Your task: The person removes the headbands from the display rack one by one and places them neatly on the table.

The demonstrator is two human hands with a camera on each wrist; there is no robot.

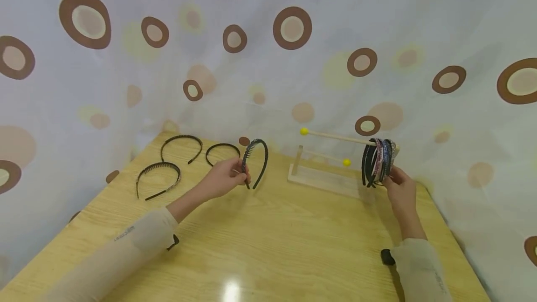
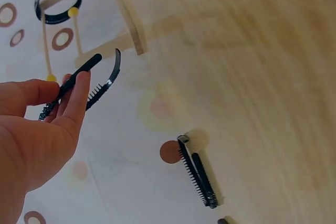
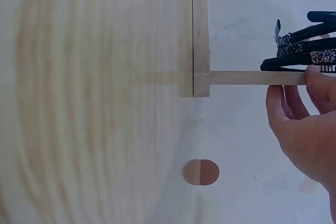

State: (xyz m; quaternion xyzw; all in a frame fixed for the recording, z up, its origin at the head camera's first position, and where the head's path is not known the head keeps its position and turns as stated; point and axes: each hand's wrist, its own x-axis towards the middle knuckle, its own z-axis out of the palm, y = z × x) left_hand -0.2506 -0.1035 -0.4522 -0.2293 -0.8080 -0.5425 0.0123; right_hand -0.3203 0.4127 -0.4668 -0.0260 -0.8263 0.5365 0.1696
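In the head view my left hand [image 1: 224,178] pinches a dark toothed headband [image 1: 265,153] near one end, holding it upright above the table. The left wrist view shows the thumb and fingers of that hand [image 2: 50,140] on one arm of the band. At the right, a wooden stand [image 1: 323,181] carries several headbands [image 1: 379,157] bunched on its upper rod, some glittery in pink, blue and silver. My right hand [image 1: 400,192] is beside this bunch. In the right wrist view its thumb and fingers grip the stand's upright post [image 3: 241,77], just below the bands' ends.
Three more dark headbands lie on the left of the wooden table [image 1: 260,246]: one at the back [image 1: 180,138], one nearer [image 1: 157,166], one behind my left hand [image 1: 222,145]. Yellow balls [image 1: 304,131] cap the stand's rods. A dotted curtain [image 1: 260,59] hangs behind.
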